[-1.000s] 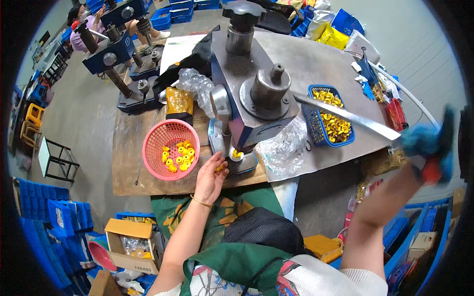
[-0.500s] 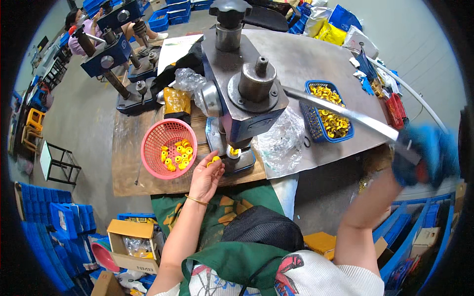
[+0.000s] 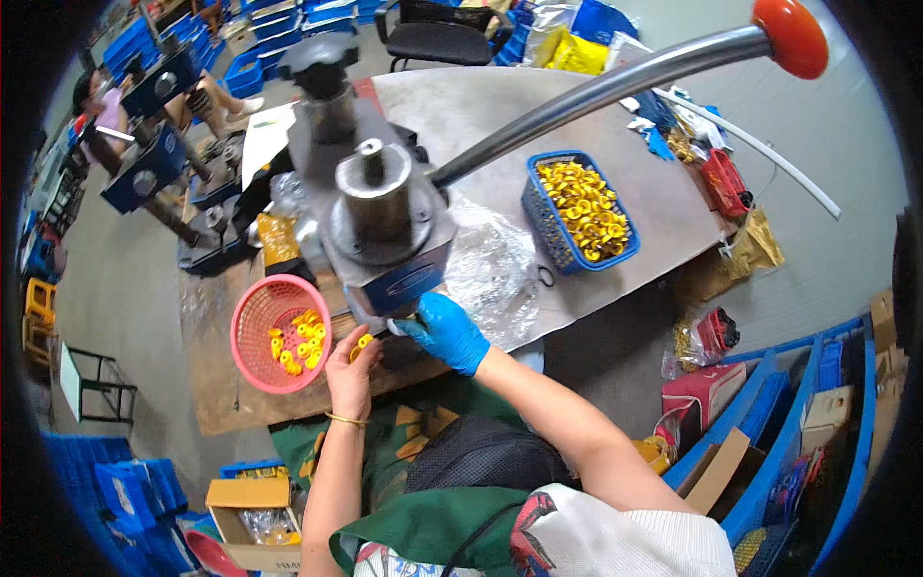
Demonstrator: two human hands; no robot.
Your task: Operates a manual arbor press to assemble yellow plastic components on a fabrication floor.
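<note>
L hand [image 3: 352,370] fingers pinch yellow part [image 3: 362,342]; R hand [image 3: 446,332] fingers curled under press [image 3: 385,231].

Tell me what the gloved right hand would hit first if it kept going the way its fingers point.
The right hand points left and slightly up, toward the foot of the press. It would probably meet the press base first, right under the blue block; the left hand with a yellow piece sits just below that line. Depth is unclear.

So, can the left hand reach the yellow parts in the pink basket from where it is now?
Probably yes. The left hand is right beside the pink basket, whose top is open, and nothing lies between them. The yellow parts sit on the near side. The hand seems to hold one yellow piece already.
</note>
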